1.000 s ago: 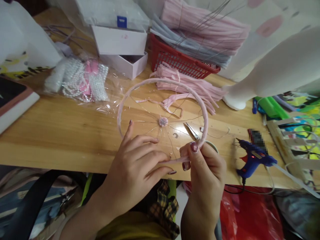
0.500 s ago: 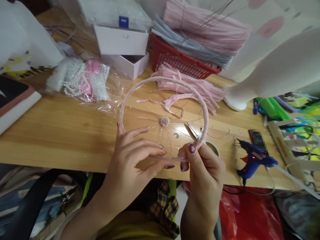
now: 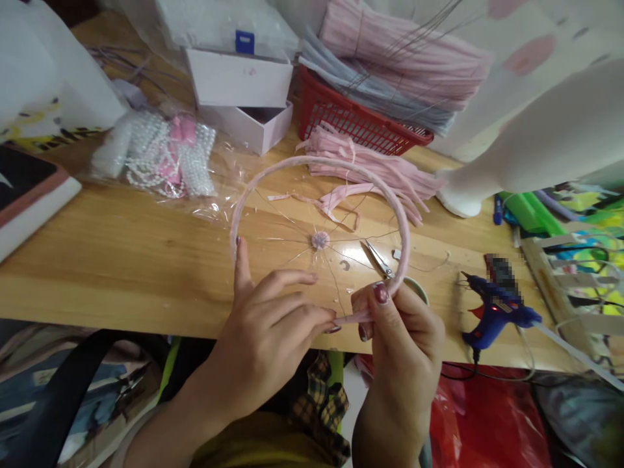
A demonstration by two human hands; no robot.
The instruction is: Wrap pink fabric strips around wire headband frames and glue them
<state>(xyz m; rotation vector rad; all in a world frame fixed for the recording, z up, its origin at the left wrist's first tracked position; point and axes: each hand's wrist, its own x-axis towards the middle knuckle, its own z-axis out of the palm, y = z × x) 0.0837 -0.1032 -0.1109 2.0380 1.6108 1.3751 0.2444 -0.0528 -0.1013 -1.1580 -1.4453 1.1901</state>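
A hoop (image 3: 402,221) wrapped in pale pink fabric is held up over the table. My right hand (image 3: 404,328) pinches its lower right part between thumb and fingers. From that grip a narrow pink fabric strip (image 3: 350,319) runs left. Its other end is pinched by the thumb and fingertips of my left hand (image 3: 273,331), while one outstretched finger touches the hoop's left side. Within the ring shows a small round pinkish piece (image 3: 320,240) with thin wires radiating from it; whether they join the hoop I cannot tell. Scissors (image 3: 377,258) lie partly behind the hoop and my right hand.
A blue glue gun (image 3: 500,312) with a lit red light sits at right. Behind are pink strips (image 3: 363,156), a red basket (image 3: 361,114), white boxes (image 3: 238,78) and a bag of beads (image 3: 166,153). A white stand (image 3: 526,143) rises back right.
My left hand has shifted slightly down and closed its fingertips on the strip. The hoop has tilted a little, its left side moving outward. My right hand keeps its grip, slightly lower.
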